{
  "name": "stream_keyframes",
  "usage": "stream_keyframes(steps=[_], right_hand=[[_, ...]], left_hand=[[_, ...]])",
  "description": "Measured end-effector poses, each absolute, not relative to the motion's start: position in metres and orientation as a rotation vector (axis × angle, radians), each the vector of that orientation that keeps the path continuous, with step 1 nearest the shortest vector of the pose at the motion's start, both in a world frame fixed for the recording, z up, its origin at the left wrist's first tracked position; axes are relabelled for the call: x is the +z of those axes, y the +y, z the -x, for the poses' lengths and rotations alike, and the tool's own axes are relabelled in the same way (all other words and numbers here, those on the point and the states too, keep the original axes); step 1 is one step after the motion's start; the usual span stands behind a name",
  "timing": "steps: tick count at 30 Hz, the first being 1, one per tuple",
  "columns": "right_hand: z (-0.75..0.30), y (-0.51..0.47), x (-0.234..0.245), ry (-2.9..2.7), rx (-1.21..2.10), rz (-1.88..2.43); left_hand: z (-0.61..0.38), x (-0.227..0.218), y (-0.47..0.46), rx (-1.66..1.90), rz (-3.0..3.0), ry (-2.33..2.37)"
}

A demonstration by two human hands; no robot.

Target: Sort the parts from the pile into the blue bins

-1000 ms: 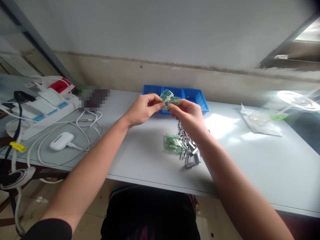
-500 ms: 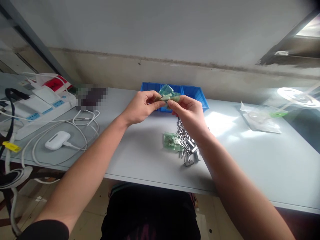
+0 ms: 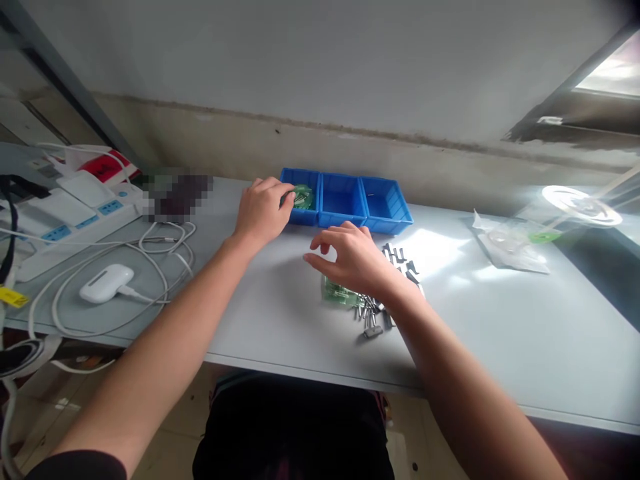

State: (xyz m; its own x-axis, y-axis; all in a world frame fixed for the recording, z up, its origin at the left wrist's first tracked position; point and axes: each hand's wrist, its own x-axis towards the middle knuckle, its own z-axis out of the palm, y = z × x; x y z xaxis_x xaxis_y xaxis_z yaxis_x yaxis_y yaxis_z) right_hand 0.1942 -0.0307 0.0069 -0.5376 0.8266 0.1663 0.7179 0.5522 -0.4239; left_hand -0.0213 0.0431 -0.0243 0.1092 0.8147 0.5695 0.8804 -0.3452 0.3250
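My left hand (image 3: 264, 211) is at the left compartment of a blue divided bin (image 3: 343, 219), thumb and forefinger close together at the near edge of a small green plastic packet (image 3: 303, 197). The packet is inside that compartment, partly behind the fingers. My right hand (image 3: 349, 259) hovers above the tabletop, thumb and fingers apart, nothing in it. Beneath it, another green packet (image 3: 337, 293) lies partly covered beside a pile of metal pins (image 3: 367, 307). Dark and light metal clips (image 3: 395, 255) show beyond my right wrist.
At left are a white power strip (image 3: 75, 233), looped white cables (image 3: 175, 250) and a white earbud case (image 3: 107, 283). A clear plastic bag (image 3: 510, 247) lies at right. The wall (image 3: 225, 133) stands behind the bin. The table's front edge (image 3: 300, 373) runs before my lap.
Both hands held the green packet before the bin. My left hand has moved left with it to the left compartment; my right hand has let go and dropped back toward the pile.
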Motion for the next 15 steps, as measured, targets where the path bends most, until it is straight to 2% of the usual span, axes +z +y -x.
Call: stream_keyframes(steps=[4, 10, 15], right_hand=[[-0.205, -0.033, 0.013, -2.656, 0.413, 1.304], [-0.215, -0.033, 0.020, -2.797, 0.540, 1.345], [-0.216, -0.029, 0.012, -2.806, 0.498, 1.355]], left_hand=[[0.018, -0.025, 0.040, -0.957, 2.270, -1.820], [0.017, -0.020, 0.036, -0.978, 2.258, -1.807], [0.013, -0.015, 0.032, -0.975, 2.282, -1.758]])
